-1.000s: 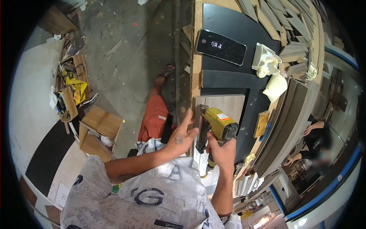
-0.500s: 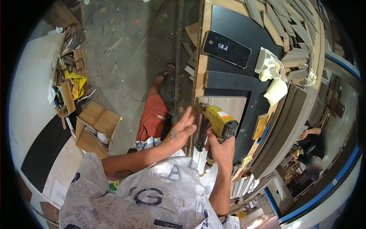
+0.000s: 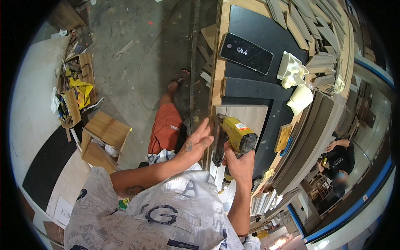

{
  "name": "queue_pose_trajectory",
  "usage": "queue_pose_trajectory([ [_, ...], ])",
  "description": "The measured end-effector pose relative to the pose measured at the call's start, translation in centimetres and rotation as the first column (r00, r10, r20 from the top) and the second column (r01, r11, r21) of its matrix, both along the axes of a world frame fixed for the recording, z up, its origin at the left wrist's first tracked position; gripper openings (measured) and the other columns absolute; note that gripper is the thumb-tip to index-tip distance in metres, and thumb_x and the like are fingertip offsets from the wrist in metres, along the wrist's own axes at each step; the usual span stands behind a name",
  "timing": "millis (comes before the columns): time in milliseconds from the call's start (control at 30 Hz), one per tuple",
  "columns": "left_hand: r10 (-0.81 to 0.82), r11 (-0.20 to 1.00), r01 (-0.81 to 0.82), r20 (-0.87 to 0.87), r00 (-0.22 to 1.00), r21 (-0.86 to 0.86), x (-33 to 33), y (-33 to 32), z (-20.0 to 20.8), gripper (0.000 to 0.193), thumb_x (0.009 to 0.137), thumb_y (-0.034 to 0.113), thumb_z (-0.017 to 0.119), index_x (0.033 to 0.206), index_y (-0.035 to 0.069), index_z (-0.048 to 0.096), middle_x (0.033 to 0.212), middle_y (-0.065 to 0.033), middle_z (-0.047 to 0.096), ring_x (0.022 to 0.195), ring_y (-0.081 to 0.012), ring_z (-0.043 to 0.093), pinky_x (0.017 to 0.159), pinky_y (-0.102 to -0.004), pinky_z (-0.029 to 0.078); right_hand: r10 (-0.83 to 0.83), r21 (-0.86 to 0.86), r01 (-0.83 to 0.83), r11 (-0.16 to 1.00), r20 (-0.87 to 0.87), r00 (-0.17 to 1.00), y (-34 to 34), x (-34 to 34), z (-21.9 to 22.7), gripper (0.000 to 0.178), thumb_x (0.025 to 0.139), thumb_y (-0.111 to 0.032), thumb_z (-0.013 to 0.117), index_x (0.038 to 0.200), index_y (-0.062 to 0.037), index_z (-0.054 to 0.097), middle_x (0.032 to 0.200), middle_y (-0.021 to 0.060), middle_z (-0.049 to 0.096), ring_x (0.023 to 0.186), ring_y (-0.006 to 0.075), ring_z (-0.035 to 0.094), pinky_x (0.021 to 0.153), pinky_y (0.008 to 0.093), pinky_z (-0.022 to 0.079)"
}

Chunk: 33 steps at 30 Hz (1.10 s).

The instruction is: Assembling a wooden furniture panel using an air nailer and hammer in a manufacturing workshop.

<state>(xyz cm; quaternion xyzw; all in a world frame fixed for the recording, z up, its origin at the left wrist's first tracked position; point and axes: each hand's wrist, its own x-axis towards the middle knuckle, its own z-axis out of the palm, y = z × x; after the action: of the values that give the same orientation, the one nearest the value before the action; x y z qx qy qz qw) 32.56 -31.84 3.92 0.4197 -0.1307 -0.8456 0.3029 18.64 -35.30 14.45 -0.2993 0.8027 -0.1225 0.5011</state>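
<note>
My right hand is wrapped round the handle of a yellow and black pneumatic nail gun. A hose fitting hangs below its grip. The gun's nose rests at or just above a grey wood-grain board near the bench's left edge; exact contact is hard to tell. My left hand is open, fingers stretched and pressed side-on by the board's left edge, close to the gun's nose and magazine. Nothing shows in that hand. A dark panel strip lies just beyond the board.
A black phone, a pale crumpled package and a small wooden block lie on the bench. Several grey strips are stacked on its right side. Wooden boxes stand on the floor at left. Another person is at far right.
</note>
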Motion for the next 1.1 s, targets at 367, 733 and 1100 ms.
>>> queue_pose_trajectory([
  [367, -0.022, 0.998, 0.021, 0.025, 0.999, 0.065, -0.1, -0.3, 0.8, 0.066, 0.102, 0.006, 0.044, 0.155, -0.004, 0.006, 0.160, -0.0191, 0.022, 0.148, -0.0226, 0.022, 0.119, -0.0326, 0.019, 0.016, 0.054, -0.016, 0.998, -0.007, 1.000, -0.6, -0.3, 0.2, 0.012, 0.087, -0.008, 0.064, 0.091, 0.0030, 0.063, 0.061, 0.0036, 0.059, 0.046, 0.0107, 0.056, 0.044, 0.0272, 0.044],
  [733, -0.071, 0.997, 0.070, 0.034, 0.997, 0.036, 0.2, -1.3, 1.1, 0.065, 0.103, 0.009, 0.043, 0.153, -0.007, 0.006, 0.160, -0.0207, 0.022, 0.147, -0.0238, 0.024, 0.118, -0.0298, 0.021, -0.044, -0.018, 0.044, 0.999, -0.010, 0.999, -1.1, -1.3, -0.4, 0.021, 0.087, -0.016, 0.066, 0.087, 0.0051, 0.065, 0.057, 0.0054, 0.060, 0.047, 0.0121, 0.058, 0.047, 0.0294, 0.045],
  [1100, -0.114, 0.986, 0.133, 0.180, 0.977, -0.096, 1.0, -1.6, 1.0, 0.063, 0.101, 0.009, 0.049, 0.153, -0.005, 0.016, 0.156, -0.0225, 0.032, 0.141, -0.0282, 0.037, 0.114, -0.0340, 0.031, -0.007, -0.007, 0.006, 1.000, -0.082, 0.997, -0.9, -0.3, -0.1, 0.029, 0.086, -0.021, 0.068, 0.083, 0.0084, 0.067, 0.058, 0.0133, 0.062, 0.053, 0.0177, 0.062, 0.053, 0.0356, 0.048],
])
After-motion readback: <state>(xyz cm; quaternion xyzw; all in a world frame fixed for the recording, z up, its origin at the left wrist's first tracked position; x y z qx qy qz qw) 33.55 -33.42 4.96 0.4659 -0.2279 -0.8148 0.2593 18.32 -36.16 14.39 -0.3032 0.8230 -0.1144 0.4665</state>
